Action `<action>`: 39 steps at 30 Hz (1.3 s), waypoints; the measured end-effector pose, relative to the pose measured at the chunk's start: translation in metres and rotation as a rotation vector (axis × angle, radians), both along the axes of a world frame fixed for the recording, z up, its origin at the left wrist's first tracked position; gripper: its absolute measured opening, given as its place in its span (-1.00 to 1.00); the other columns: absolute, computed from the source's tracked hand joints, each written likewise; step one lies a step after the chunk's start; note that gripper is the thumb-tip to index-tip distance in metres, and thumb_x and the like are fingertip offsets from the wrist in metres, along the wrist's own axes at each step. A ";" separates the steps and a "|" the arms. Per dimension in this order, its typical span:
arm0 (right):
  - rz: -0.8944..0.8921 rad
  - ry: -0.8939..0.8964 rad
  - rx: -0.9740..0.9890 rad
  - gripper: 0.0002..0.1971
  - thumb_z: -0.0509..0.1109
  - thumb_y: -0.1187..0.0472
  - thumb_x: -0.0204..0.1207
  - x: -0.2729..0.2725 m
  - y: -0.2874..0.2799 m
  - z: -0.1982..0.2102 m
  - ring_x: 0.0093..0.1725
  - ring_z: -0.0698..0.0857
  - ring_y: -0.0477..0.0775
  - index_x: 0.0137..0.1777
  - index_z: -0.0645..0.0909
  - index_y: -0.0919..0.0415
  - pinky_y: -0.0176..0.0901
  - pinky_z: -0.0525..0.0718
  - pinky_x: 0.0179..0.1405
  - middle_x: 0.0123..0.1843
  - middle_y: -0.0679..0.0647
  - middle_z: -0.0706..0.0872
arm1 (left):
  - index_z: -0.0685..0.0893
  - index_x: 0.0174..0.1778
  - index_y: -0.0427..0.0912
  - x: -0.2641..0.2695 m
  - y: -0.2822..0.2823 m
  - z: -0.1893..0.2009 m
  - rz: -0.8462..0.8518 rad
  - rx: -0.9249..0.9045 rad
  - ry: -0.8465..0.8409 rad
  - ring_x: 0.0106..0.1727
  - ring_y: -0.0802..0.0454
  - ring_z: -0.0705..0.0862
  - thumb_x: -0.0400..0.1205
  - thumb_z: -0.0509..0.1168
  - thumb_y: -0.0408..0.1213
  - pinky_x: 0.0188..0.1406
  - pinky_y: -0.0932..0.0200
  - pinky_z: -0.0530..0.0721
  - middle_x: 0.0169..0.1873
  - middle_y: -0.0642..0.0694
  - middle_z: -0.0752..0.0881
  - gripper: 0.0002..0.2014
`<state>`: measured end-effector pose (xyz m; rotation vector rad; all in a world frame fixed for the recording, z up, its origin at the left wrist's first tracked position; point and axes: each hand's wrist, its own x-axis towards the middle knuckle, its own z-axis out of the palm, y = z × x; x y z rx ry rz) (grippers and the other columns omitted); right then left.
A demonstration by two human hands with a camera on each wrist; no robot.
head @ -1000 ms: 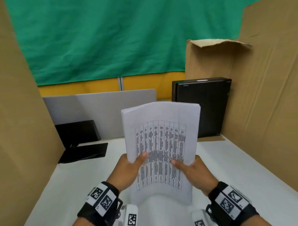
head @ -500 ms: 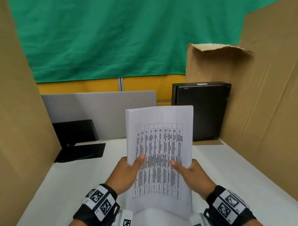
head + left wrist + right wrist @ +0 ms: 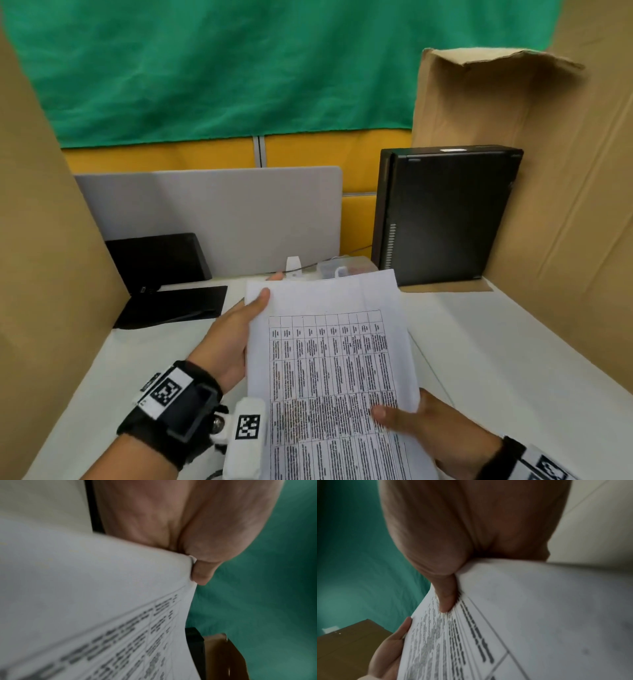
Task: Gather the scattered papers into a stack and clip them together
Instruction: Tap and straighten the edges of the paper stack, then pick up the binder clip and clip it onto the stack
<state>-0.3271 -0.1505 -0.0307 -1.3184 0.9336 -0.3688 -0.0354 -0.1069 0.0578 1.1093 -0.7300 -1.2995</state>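
**Stack gathered, clip not yet on**

A white desk (image 3: 513,342) walled in by cardboard panels (image 3: 41,240), with a green cloth (image 3: 222,68) hung behind, is the setting. Above it both hands hold the papers (image 3: 329,359) as one stack, printed table facing up. The left hand (image 3: 229,339) grips the far left corner, thumb on top and fingertips showing past the far edge. The right hand (image 3: 428,421) pinches the near right edge, thumb pressed on the print.

As I judge it, gathering is finished and the squaring of the edges is about over; the clipping remains. That calls for one hand to keep the stack pinched while the other lets go and reaches beyond the left hand's fingertips, where a small clear box (image 3: 342,269) sits on the desk next to a black computer case (image 3: 445,216). Whether it holds clips I cannot tell.

The head view alone shows that box and the whole sheet. The left wrist view shows the thumb (image 3: 202,573) clamped at the very corner; the right wrist view shows several sheet edges fanned slightly under the thumb (image 3: 447,596), so the stack is not perfectly flush there.
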 end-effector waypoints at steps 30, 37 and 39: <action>-0.064 0.697 -0.712 -0.72 0.35 0.10 0.67 0.233 -0.164 0.034 0.24 0.77 0.26 0.26 0.64 0.23 -0.11 0.56 -0.07 0.24 0.18 0.77 | 0.75 0.13 -0.05 0.009 -0.048 -0.100 0.197 0.375 -0.300 0.00 -0.22 0.81 0.81 0.10 -0.30 -0.12 0.03 0.74 -0.02 -0.24 0.85 -0.72; -0.165 0.729 -0.648 -0.72 0.34 0.29 0.62 0.248 -0.182 0.004 0.01 0.79 0.24 -0.33 0.41 0.18 -0.15 0.59 -0.16 0.09 0.21 0.81 | 0.78 0.11 -0.03 0.012 -0.052 -0.102 0.222 0.401 -0.288 0.02 -0.28 0.81 0.81 0.10 -0.30 0.00 -0.05 0.77 -0.03 -0.27 0.86 -0.69; -0.153 0.711 -0.633 -0.69 0.36 0.25 0.62 0.246 -0.187 0.006 -0.14 0.67 0.20 -0.34 0.38 0.16 -0.16 0.56 -0.18 -0.05 0.17 0.73 | 0.78 0.11 -0.03 0.012 -0.053 -0.102 0.229 0.398 -0.267 0.05 -0.30 0.80 0.81 0.11 -0.29 0.12 -0.16 0.76 -0.01 -0.29 0.85 -0.71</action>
